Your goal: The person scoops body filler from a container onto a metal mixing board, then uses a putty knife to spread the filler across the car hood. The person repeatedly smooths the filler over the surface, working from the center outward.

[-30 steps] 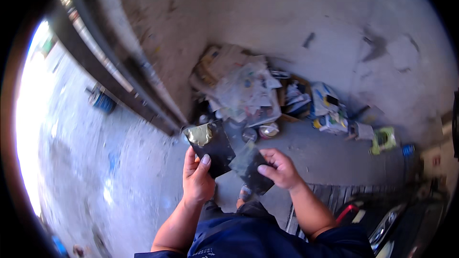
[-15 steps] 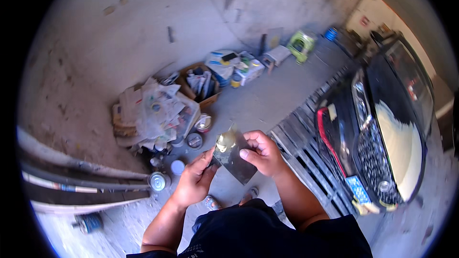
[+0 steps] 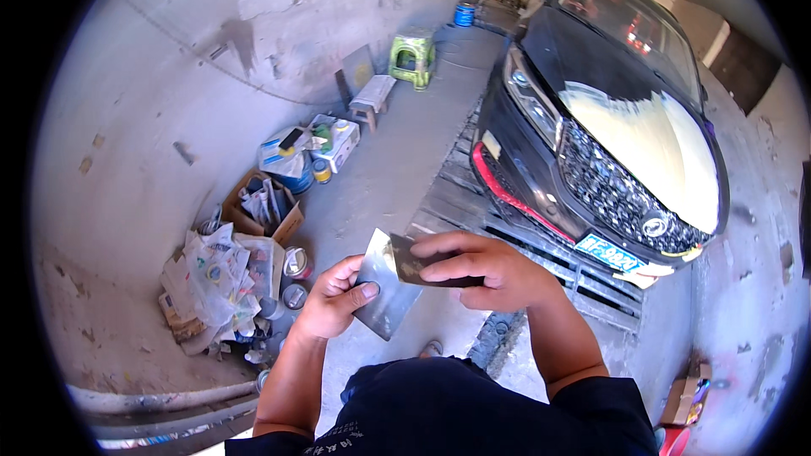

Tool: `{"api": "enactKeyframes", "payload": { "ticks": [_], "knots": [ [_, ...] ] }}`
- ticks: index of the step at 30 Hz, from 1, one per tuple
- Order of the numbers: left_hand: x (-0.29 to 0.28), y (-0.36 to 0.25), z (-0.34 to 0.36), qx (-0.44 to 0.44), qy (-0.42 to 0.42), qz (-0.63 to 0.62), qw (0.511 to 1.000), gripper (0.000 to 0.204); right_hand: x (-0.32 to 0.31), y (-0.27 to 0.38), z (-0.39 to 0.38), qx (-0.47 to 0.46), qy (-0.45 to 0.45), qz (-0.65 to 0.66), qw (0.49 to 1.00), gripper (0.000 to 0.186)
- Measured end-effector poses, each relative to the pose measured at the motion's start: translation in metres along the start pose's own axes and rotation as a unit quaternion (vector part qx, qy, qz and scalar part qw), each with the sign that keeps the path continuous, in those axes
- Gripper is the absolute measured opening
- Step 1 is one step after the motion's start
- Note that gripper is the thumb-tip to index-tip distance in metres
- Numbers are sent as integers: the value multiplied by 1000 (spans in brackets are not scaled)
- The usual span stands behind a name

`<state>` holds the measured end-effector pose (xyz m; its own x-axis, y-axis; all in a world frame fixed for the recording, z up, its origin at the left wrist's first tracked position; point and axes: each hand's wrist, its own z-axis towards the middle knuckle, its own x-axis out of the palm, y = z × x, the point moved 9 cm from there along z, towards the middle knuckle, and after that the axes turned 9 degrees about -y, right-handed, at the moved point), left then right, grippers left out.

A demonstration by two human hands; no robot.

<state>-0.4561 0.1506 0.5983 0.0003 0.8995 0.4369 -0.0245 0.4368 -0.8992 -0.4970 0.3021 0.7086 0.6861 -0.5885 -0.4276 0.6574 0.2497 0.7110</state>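
Note:
In my left hand (image 3: 332, 302) is a flat grey metal putty spreader (image 3: 390, 302), its thumb on top and its fingers at the edge. My right hand (image 3: 503, 274) grips a darker rectangular putty spreader (image 3: 412, 263), fingers spread across its face. The dark spreader overlaps the upper part of the grey one. A pale smear (image 3: 377, 247) shows near the grey spreader's upper corner. To the right stands a black car (image 3: 541, 203), its hood partly covered with a cream-coloured coat (image 3: 646, 148).
Slatted pallets (image 3: 452, 213) lie by the car's front. Along the left wall are a pile of papers and plastic (image 3: 211, 274), a cardboard box (image 3: 289, 226), cans (image 3: 296, 263), a small bench (image 3: 373, 95) and a green stool (image 3: 413, 59).
The view has swung right, bringing more of the car in. The spreaders have turned against each other; the yellowish lump seen on them earlier no longer shows. Both hands still hold on.

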Motion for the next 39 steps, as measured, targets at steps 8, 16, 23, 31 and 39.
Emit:
{"api": "enactKeyframes", "payload": {
  "ticks": [8,16,23,31,39],
  "knots": [
    [82,38,56,-32,62,0,998,37,-99,-28,-81,125,-85,-259,954,49],
    [140,66,116,-70,24,-56,996,37,-142,5,-109,158,-258,-526,795,42],
    [157,84,170,-95,78,-38,992,41,-155,-20,-97,214,-216,-601,739,41],
    [184,62,221,234,60,332,912,37,-202,-52,-152,267,-290,-483,782,41],
    [246,107,301,35,77,10,996,42,-276,-45,-295,258,-603,-11,755,41]
  ]
}}
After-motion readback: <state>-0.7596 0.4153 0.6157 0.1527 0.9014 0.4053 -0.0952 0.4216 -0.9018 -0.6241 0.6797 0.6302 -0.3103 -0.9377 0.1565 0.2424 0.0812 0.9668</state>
